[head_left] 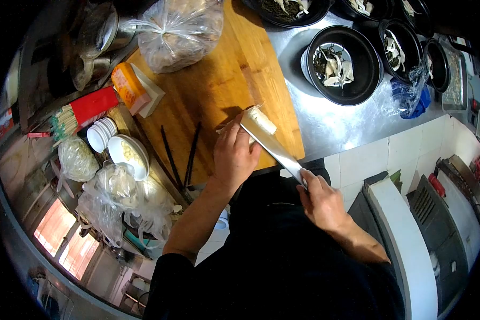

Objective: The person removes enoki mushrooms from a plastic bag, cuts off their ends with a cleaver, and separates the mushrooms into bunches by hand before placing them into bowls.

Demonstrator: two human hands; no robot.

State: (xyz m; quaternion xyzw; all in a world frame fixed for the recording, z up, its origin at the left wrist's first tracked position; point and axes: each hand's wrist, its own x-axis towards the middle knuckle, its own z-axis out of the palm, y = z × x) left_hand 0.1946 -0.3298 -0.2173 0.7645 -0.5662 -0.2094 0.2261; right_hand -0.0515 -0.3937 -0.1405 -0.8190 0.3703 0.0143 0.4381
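Observation:
On the wooden cutting board (224, 69), my left hand (236, 154) presses on a pale, whitish piece of food (263, 119) near the board's right front edge. My right hand (321, 201) grips the handle of a knife (272, 146), whose wide blade slants up and left to the food, right beside my left fingertips. Part of the pale food is hidden under my left hand and the blade. Two black chopsticks (192, 153) lie on the board left of my left hand.
Black bowls (369, 74) with dark strands and pale pieces stand on the metal counter (325, 125). A tied plastic bag (184, 37) and an orange carton (128, 88) sit on the board. White bowls (138, 169) and plastic bags (109, 205) are at the left.

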